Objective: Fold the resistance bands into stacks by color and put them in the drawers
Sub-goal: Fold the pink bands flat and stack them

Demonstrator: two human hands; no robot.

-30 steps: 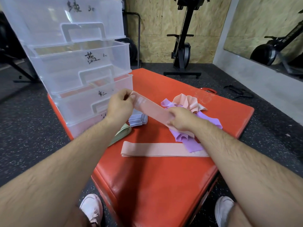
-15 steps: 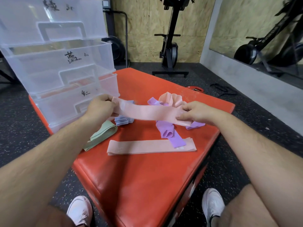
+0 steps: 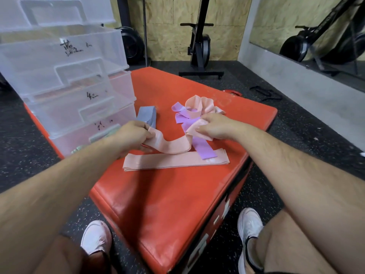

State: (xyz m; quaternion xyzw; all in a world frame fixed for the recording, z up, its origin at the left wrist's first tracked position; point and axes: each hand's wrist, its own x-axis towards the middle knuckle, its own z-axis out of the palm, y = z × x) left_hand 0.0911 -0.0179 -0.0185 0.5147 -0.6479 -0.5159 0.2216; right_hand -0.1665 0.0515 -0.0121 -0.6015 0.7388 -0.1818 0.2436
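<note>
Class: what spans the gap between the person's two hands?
In the head view, one pale pink stretchy resistance band sags between the left hand and right hand, each gripping an end.

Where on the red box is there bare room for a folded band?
Bare: the wide near part of the red box, below the flat pink stack; the far strip behind the loose pile. Crowded: between drawers, blue stack, left hand and right hand.

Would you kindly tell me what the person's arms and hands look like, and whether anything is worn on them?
The left arm and right arm are bare and hairy, with no sleeves in view. The left hand and right hand wear no gloves; I see no watch, ring or wristband.
</note>
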